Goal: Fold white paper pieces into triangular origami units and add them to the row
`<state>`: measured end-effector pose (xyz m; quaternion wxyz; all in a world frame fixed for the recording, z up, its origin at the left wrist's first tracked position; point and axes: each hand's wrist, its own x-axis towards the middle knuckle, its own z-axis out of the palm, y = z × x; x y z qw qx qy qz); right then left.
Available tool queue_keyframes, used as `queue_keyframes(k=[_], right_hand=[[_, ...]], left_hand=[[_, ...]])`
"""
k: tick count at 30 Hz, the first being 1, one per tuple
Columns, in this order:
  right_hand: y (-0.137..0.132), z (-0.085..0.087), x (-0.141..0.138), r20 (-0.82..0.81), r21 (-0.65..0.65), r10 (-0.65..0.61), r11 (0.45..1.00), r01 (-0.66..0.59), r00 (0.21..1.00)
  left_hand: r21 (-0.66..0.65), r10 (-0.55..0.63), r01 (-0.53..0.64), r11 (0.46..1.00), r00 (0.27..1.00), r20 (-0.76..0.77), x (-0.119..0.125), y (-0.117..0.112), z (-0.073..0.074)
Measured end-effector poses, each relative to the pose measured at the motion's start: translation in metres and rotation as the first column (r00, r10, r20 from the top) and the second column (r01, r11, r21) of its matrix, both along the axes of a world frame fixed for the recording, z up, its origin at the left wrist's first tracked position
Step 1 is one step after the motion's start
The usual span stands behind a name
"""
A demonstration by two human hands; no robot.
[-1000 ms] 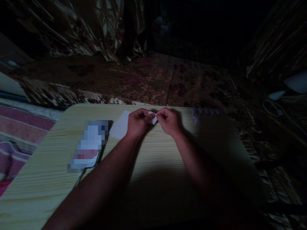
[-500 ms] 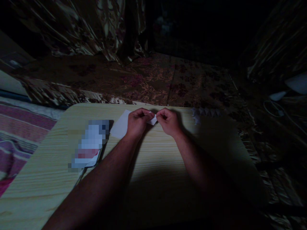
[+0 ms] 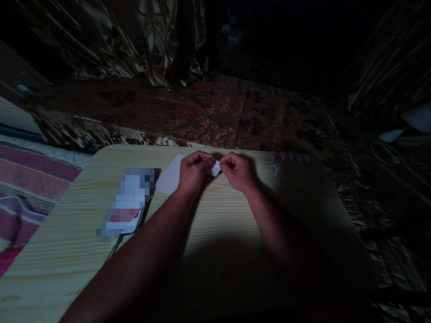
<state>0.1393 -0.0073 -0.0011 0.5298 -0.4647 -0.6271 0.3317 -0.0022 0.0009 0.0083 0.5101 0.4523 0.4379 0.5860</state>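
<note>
Near the far edge of the wooden table, a small piece of white paper point(image 3: 215, 168) is pinched between my two hands. My left hand point(image 3: 195, 170) is closed on its left part, thumb against the fingers. At its right corner, the fingertips of my right hand point(image 3: 237, 169) are pressed together on the paper. A larger white sheet point(image 3: 169, 176) lies flat on the table, partly covered by my left hand. To the right, several small folded paper pieces point(image 3: 290, 157) sit in a row, with another one point(image 3: 277, 169) in front.
The pale wooden table point(image 3: 208, 251) is dimly lit. A phone-like object point(image 3: 129, 204), partly blurred out, lies left of my left forearm with a cable. Patterned cloth point(image 3: 208, 107) hangs beyond the far edge. A striped blanket point(image 3: 33, 179) is at the left, a white cable point(image 3: 384, 152) at the right.
Both hands stay almost in place on the small paper. The left fingers have shifted slightly over it; the whole view has moved a touch.
</note>
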Motion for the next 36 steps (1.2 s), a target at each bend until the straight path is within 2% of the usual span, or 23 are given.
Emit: queue_keyframes(k=[4, 8, 13, 18, 25, 36], right_hand=[[0.0003, 0.0003, 0.0008, -0.021, -0.003, -0.021, 1.0, 0.021, 1.0], [0.0011, 0.0012, 0.001, -0.017, -0.038, -0.046, 0.998, 0.045, 0.999], [0.0016, 0.0012, 0.0005, -0.02, -0.034, -0.05, 0.998, 0.05, 0.999], [0.0011, 0.0017, 0.0006, -0.017, -0.035, -0.056, 0.998, 0.056, 0.998], [0.0006, 0.0039, 0.0017, -0.019, -0.029, -0.08, 0.996, 0.08, 0.997], [0.0014, 0.003, 0.0016, -0.013, -0.039, -0.051, 0.998, 0.05, 0.999]], left_hand=[[0.026, -0.001, 0.001, 1.0, 1.0, -0.002, -0.0009, 0.001, -0.0011], [0.016, -0.058, 0.059, 0.998, 0.996, -0.063, 0.001, -0.0016, -0.0015], [-0.018, -0.062, 0.06, 0.998, 0.988, -0.141, 0.0023, -0.0028, -0.0022], [0.004, -0.076, 0.079, 0.997, 0.974, -0.213, 0.0012, -0.0035, -0.0016], [0.015, -0.156, 0.167, 0.986, 0.946, -0.284, -0.001, -0.0047, 0.001], [-0.012, -0.089, 0.089, 0.996, 0.966, -0.242, 0.0005, -0.0039, -0.0006]])
